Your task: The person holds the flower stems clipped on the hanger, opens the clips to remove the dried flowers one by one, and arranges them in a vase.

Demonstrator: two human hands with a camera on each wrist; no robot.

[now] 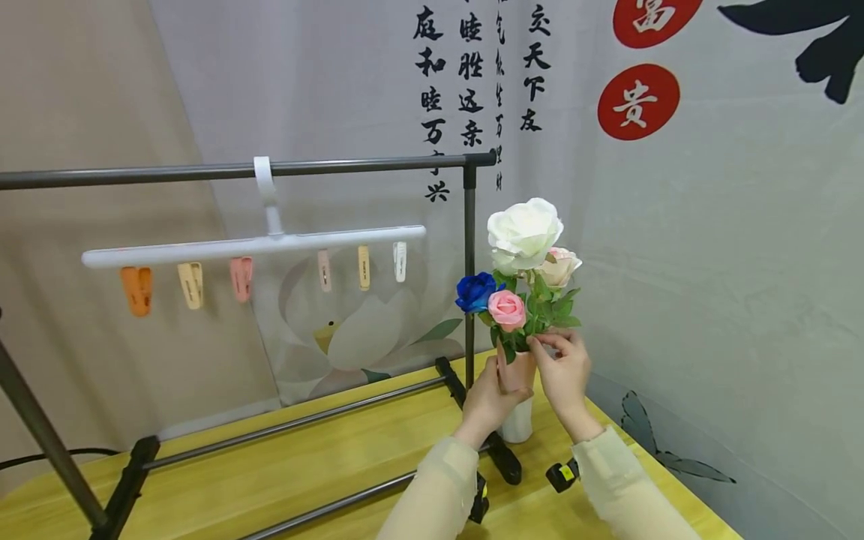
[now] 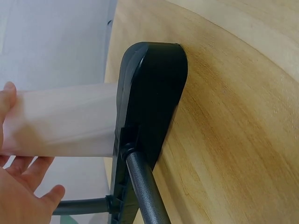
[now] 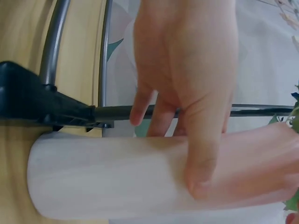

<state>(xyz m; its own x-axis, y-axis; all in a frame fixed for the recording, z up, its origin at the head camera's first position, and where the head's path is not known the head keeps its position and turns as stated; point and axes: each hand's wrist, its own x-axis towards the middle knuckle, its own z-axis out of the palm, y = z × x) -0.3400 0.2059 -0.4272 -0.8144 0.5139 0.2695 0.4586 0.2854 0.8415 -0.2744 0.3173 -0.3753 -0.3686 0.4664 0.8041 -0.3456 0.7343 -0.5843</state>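
A tall vase (image 1: 517,421), white below and pink towards the mouth, stands on the table beside the rack's foot. My left hand (image 1: 489,399) grips its upper part; in the right wrist view the left thumb (image 3: 201,179) lies across the front, with fingers behind. A white rose (image 1: 525,229), a blue rose (image 1: 475,292), a pink rose (image 1: 507,310) and a pale pink rose (image 1: 560,268) rise from the vase. At the rim, my right hand (image 1: 567,373) pinches the green part of a flower between thumb and forefinger; the fingertips partly hide it.
A dark metal rack (image 1: 469,225) stands left of the vase, its black foot (image 1: 502,456) close to the base. From its bar hangs a white hanger (image 1: 223,247) with several coloured clips. A black-and-yellow tape measure (image 1: 562,475) lies on the wooden table (image 1: 324,442).
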